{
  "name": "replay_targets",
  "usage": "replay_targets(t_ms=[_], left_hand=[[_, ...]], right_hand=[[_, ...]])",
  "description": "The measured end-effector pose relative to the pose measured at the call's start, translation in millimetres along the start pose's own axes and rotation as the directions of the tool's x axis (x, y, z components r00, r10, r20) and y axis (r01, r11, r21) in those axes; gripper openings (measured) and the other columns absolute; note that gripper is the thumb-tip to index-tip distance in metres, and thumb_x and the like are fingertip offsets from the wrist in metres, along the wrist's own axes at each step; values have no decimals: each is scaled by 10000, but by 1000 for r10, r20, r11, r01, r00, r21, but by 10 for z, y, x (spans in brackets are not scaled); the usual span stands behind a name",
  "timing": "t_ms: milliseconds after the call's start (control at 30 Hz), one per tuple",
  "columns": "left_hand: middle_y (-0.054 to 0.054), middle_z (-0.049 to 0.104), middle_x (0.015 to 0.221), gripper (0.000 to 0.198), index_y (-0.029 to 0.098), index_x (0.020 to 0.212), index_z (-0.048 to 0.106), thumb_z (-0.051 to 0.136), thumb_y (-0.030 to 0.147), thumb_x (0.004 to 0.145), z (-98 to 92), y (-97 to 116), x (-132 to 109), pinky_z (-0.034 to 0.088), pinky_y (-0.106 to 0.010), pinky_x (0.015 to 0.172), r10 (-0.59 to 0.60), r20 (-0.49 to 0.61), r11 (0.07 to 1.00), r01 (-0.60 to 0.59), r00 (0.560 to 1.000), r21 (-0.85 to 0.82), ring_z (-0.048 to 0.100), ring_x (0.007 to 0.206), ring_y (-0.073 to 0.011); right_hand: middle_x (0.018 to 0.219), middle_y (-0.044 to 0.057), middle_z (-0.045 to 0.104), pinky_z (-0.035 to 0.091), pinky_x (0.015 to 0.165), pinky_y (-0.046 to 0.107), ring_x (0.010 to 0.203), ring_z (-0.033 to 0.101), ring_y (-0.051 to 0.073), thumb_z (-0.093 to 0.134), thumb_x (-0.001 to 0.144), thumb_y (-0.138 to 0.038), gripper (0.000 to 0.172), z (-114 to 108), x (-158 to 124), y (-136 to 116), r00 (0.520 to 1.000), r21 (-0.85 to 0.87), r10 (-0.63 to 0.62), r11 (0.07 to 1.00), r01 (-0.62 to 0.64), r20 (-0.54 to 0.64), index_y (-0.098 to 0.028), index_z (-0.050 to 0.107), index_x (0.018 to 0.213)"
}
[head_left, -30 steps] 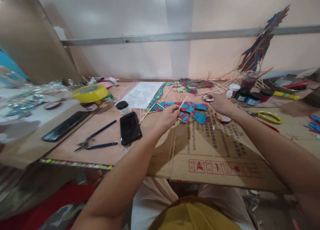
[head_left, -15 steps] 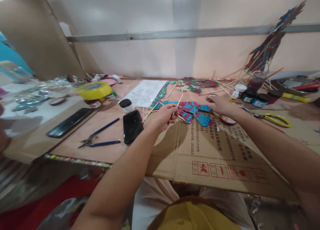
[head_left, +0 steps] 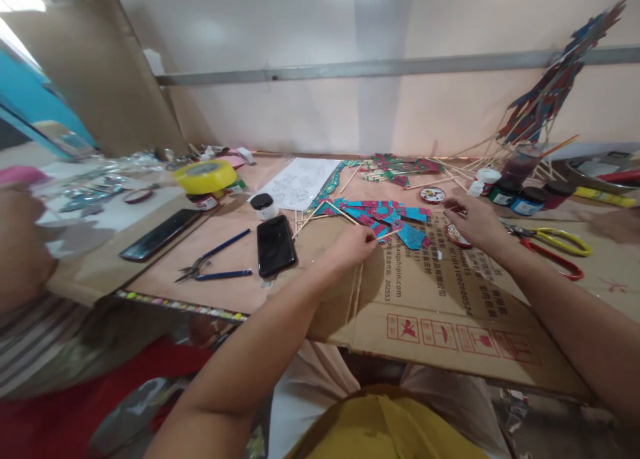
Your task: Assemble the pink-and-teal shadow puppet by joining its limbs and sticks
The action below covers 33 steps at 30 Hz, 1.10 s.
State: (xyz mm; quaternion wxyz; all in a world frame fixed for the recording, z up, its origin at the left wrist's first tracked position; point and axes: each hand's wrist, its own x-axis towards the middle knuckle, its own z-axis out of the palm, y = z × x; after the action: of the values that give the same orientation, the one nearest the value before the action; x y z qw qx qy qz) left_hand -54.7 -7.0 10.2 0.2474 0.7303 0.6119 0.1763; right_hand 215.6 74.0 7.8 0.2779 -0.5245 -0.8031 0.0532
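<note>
My left hand (head_left: 357, 243) is closed on a thin wooden stick (head_left: 389, 234), which points right across the blue and magenta painted cutout (head_left: 383, 212) on the cardboard. More pale sticks (head_left: 334, 207) lie between that hand and the phone. My right hand (head_left: 475, 227) hovers to the right of the cutout with its fingers bent together; what is in them, if anything, is too small to make out. Just left of its fingers sits a round patterned lid (head_left: 433, 194), and a second, glittery red-rimmed round lid (head_left: 456, 236) is partly behind the hand.
Blue-handled pliers (head_left: 213, 259), a black phone (head_left: 276, 246) and a white jar (head_left: 264, 206) are on the left. Yellow-handled scissors (head_left: 565, 239), red-handled pliers (head_left: 555, 259) and paint jars (head_left: 525, 201) stand right. A printed sheet (head_left: 300, 179) lies behind. Another person's arm (head_left: 23, 246) enters left.
The stick in my left hand has gone from raised to nearly level over the cutout. My right hand has drawn back rightward from the cutout, uncovering the patterned lid. The view has shifted slightly left.
</note>
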Motion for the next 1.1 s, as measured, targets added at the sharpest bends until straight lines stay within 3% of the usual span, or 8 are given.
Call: replay_targets(t_ms=[200, 400, 500, 600, 700, 867, 1100], left_hand=[[-22, 671, 675, 166, 188, 663, 658, 590, 247, 802, 13, -79, -58, 304, -246, 552, 85, 28, 996, -85, 996, 6, 551, 593, -143], [-8, 705, 743, 139, 222, 730, 696, 587, 243, 813, -33, -173, -68, 365, -234, 591, 137, 37, 991, -137, 990, 0, 604, 655, -149], [-36, 717, 813, 152, 228, 799, 715, 580, 282, 843, -242, -300, -30, 418, -246, 674, 17, -116, 993, -3, 993, 121, 634, 750, -177], [-97, 720, 925, 198, 193, 954, 714, 581, 299, 852, -488, -529, 46, 459, -287, 787, -168, -276, 941, 237, 946, 242, 650, 883, -225], [-165, 704, 1007, 288, 159, 1053, 691, 587, 323, 841, -628, -762, 130, 473, -326, 845, -295, -308, 827, 403, 904, 392, 645, 996, -286], [-229, 694, 993, 230, 124, 946, 719, 540, 158, 806, -640, -967, 241, 484, -376, 845, -350, -287, 798, 444, 892, 408, 648, 1010, -339], [-190, 718, 959, 214, 156, 885, 743, 592, 130, 735, -707, -1106, 349, 490, -344, 848, -355, -273, 827, 436, 894, 355, 667, 971, -305]], right_hand=[[1050, 116, 701, 523, 804, 399, 907, 654, 251, 523, 852, -297, 279, 93, 119, -202, 996, 70, -29, 997, 24, 82, -183, 672, 1059], [1236, 173, 637, 456, 968, 433, 1141, 582, 303, 581, 834, -301, 405, 412, 435, -411, 966, -40, -123, 990, 136, 228, -128, 619, 1198], [1259, 166, 627, 443, 983, 415, 1172, 568, 299, 576, 840, -273, 422, 582, 579, -518, 949, -93, -111, 985, 144, 297, -149, 594, 1244], [1289, 183, 606, 431, 993, 427, 1186, 557, 318, 597, 822, -262, 479, 715, 669, -587, 945, -112, -89, 985, 130, 314, -133, 571, 1283], [1298, 206, 594, 427, 987, 438, 1185, 555, 339, 607, 815, -271, 517, 804, 716, -620, 944, -130, -52, 987, 99, 326, -115, 557, 1305], [1240, 195, 634, 437, 960, 397, 1145, 584, 320, 630, 815, -367, 522, 877, 764, -658, 942, -137, 8, 990, 40, 334, -136, 576, 1280], [1236, 187, 636, 449, 918, 333, 1094, 608, 270, 597, 830, -342, 503, 863, 860, -688, 931, -111, 36, 994, 5, 363, -112, 569, 1276]])
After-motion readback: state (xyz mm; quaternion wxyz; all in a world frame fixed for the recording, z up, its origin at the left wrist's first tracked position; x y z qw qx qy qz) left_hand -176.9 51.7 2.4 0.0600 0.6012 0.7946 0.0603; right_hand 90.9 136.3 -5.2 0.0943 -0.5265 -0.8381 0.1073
